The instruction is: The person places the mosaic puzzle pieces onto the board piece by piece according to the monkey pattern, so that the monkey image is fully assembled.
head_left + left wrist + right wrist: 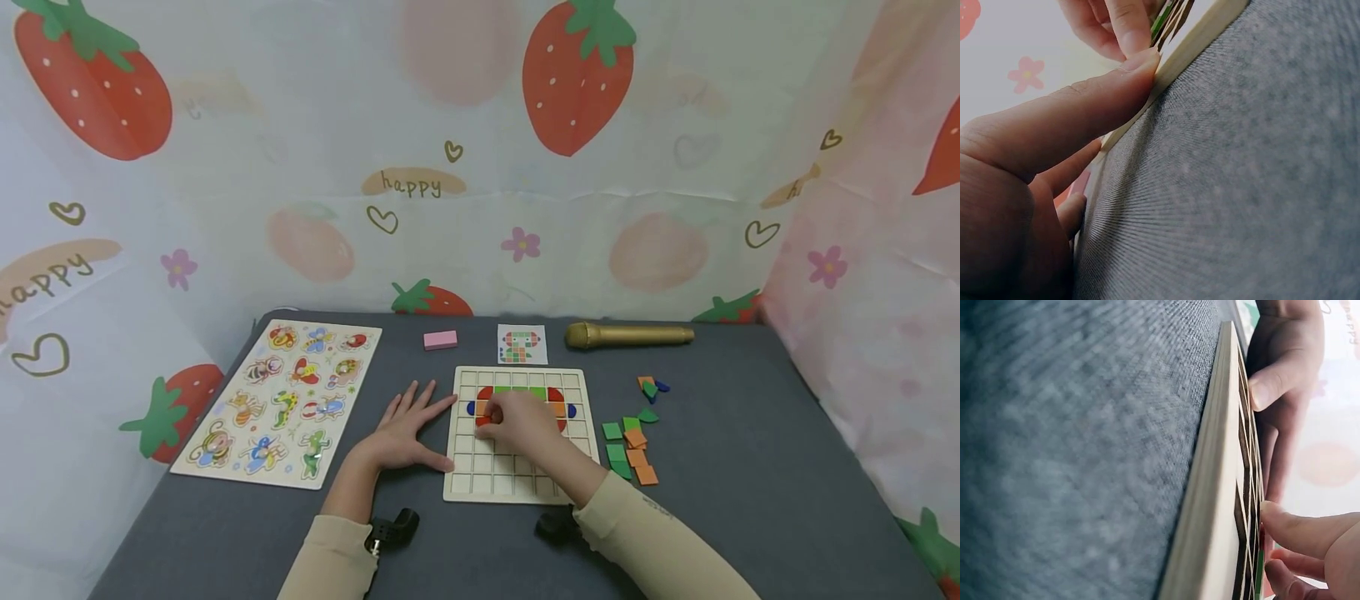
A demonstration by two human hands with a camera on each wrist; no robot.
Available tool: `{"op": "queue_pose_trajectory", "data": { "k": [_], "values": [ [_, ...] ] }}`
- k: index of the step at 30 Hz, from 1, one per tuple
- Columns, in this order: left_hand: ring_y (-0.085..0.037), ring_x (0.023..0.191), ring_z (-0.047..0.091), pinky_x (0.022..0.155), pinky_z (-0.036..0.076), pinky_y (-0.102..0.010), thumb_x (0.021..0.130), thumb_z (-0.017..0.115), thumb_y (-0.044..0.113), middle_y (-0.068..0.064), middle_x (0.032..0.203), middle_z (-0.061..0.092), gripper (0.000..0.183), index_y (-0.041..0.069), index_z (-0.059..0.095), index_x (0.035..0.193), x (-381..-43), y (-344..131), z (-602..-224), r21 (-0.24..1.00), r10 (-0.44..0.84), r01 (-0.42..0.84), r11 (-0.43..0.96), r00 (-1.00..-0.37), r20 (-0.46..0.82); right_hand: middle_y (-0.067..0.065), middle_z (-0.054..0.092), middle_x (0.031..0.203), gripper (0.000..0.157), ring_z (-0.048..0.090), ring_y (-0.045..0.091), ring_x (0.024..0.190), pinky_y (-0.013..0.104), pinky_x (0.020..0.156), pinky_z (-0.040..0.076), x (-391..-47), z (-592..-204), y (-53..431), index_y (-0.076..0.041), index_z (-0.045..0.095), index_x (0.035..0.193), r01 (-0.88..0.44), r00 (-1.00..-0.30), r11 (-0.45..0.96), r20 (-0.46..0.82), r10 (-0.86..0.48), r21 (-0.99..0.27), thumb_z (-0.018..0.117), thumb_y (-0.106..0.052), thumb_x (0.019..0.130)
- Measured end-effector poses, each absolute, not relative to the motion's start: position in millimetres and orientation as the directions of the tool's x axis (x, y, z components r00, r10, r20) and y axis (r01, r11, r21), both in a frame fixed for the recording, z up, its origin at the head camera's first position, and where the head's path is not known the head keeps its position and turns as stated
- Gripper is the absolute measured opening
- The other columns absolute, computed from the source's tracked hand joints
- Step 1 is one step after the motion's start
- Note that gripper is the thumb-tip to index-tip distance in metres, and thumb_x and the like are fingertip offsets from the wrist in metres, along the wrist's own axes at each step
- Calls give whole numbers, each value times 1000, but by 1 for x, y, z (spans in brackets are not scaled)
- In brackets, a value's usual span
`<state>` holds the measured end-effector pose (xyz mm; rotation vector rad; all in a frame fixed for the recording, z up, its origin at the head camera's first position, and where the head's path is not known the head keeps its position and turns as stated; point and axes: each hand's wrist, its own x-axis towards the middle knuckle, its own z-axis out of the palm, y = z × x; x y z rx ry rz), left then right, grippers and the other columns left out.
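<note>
A wooden grid board (472, 487) lies flat on the table, with red, orange, green and blue pieces set in its upper rows. My left hand (401, 437) is spread beside it, the thumb (1116, 94) and forefinger touching its left edge. Over the board's left half, my right hand (525, 427) bends its fingers and thumb together at a red piece (480, 422) in the grid. That hand hides the squares in the middle. In the right wrist view, the thumb (1297, 531) and fingertips are close over the grid.
Loose green squares (612, 431) and orange squares (646, 475) lie right of the board, with a few pieces beyond. Behind it are a pattern card (522, 354), a pink block (440, 340) and a gold microphone (630, 336). An insect picture board (225, 425) lies at left.
</note>
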<state>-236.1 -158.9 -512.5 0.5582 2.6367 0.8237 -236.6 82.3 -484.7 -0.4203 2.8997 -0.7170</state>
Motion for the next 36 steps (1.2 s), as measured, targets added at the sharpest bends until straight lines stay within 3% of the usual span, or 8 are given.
{"op": "queue_pose_trajectory", "data": {
  "k": [19, 36],
  "values": [
    [-35, 157, -11, 124, -5, -60, 72, 84, 56, -8, 171, 4, 105, 31, 32, 160, -235, -157, -508, 614, 460, 271, 741, -872, -169, -7, 62, 78, 23, 56, 13, 69, 30, 60, 46, -237, -477, 97, -21, 74, 93, -210, -940, 788, -103, -326, -579, 86, -35, 81],
    [-35, 157, -11, 124, -6, -59, 71, 86, 55, -8, 171, 4, 107, 30, 32, 160, -234, -157, -509, 620, 452, 254, 742, -873, -184, -8, 64, 79, 21, 57, 11, 72, 30, 60, 46, -212, -459, 150, -17, 76, 101, -195, -971, 774, 6, -240, -603, 83, -29, 85]
  ]
}}
